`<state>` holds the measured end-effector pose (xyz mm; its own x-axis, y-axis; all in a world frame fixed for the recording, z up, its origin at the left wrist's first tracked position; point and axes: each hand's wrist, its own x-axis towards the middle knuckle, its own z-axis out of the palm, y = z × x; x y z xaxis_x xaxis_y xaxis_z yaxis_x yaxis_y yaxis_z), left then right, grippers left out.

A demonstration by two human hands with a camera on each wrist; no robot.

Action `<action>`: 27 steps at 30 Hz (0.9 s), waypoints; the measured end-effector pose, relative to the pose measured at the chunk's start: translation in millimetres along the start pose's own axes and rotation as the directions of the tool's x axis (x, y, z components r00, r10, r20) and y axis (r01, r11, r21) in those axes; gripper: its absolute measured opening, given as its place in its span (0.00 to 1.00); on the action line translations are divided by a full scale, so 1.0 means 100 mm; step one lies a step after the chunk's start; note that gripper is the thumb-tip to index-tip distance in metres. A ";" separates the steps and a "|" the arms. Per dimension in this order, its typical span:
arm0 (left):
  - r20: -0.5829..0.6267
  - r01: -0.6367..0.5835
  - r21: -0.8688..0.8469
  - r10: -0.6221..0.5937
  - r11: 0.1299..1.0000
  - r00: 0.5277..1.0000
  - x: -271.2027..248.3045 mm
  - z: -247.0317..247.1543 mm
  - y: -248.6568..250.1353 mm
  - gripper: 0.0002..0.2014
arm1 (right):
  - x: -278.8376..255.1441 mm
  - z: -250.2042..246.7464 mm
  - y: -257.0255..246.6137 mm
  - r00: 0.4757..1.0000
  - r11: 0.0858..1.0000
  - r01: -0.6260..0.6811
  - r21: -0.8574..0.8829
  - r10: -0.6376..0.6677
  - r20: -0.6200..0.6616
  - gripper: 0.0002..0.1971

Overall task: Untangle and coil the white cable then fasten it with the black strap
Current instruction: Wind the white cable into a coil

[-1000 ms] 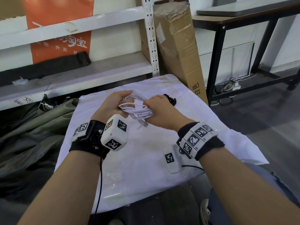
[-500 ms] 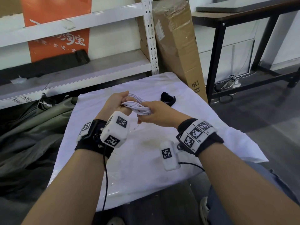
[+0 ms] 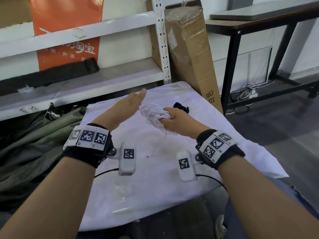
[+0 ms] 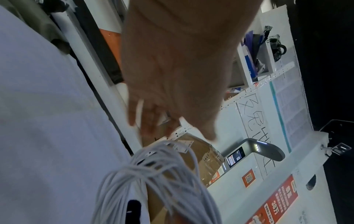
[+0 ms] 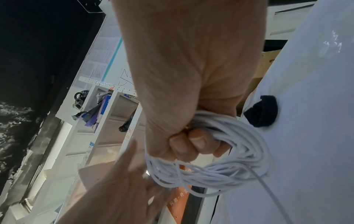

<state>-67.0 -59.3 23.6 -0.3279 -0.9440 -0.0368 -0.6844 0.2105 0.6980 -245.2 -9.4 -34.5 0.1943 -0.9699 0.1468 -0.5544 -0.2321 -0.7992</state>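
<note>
Her right hand (image 3: 172,120) is fisted around the coiled white cable (image 3: 151,112); the left hand (image 3: 133,102), at its nine o'clock, is spread flat, empty. The black strap (image 3: 181,106) lies at one o'clock.

Both forearms reach forward, each wrist in a black band with white marker blocks. The left hand (image 3: 133,102) is flat, fingers straight and together, holding nothing — blurred at the tips. The right hand (image 3: 174,118) is a fist — fingers curled round the cable (image 3: 151,114).
</note>
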 end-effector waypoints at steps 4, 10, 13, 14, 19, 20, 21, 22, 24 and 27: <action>0.346 -0.279 0.178 0.205 0.944 0.916 -0.11 0.00 0.16 0.30 | 0.01 0.02 0.01 0.999 1.000 -0.017 -0.005 0.017 0.039 0.08; 0.481 -0.255 0.218 0.124 0.942 0.868 -0.06 0.06 0.23 0.33 | -0.02 0.06 0.04 0.996 0.998 -0.053 -0.044 0.056 0.074 0.10; 0.374 -0.370 0.248 0.264 0.895 0.889 -0.08 0.12 0.17 0.38 | 0.00 0.03 0.03 0.997 0.996 -0.081 0.048 0.080 0.012 0.05; 0.276 -0.404 0.192 0.345 0.894 0.897 -0.10 0.14 0.13 0.36 | 0.02 0.01 0.04 0.995 0.992 -0.097 0.084 0.098 -0.016 0.06; -0.127 -0.286 0.126 0.301 0.950 0.945 -0.15 0.22 0.00 0.11 | 0.05 -0.01 0.12 0.966 0.953 -0.205 0.221 0.234 -0.113 0.04; -0.062 -0.202 0.201 0.219 0.958 0.974 -0.15 0.24 -0.02 0.11 | 0.06 0.00 0.13 0.958 0.943 -0.219 0.249 0.256 -0.127 0.03; 0.058 -0.150 0.310 0.139 0.939 0.989 -0.16 0.27 -0.04 0.12 | 0.06 0.00 0.13 0.952 0.933 -0.231 0.276 0.275 -0.133 0.03; 0.195 -0.148 0.417 0.071 0.897 0.978 -0.16 0.32 -0.06 0.13 | 0.05 0.01 0.12 0.948 0.923 -0.237 0.304 0.288 -0.134 0.03; 0.388 -0.205 0.534 -0.023 0.820 0.921 -0.18 0.46 -0.12 0.17 | 0.04 0.01 0.10 0.943 0.906 -0.240 0.348 0.302 -0.138 0.03; 0.459 -0.251 0.598 -0.069 0.761 0.886 -0.16 0.63 -0.21 0.20 | 0.02 0.02 0.08 0.941 0.889 -0.232 0.396 0.308 -0.139 0.04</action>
<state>-88.8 -32.8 -35.8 -0.5421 -0.7339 -0.4092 -0.8282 0.5491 0.1123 -248.2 -13.6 -41.9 -0.1000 -0.9946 -0.0266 -0.2175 0.0479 -0.9749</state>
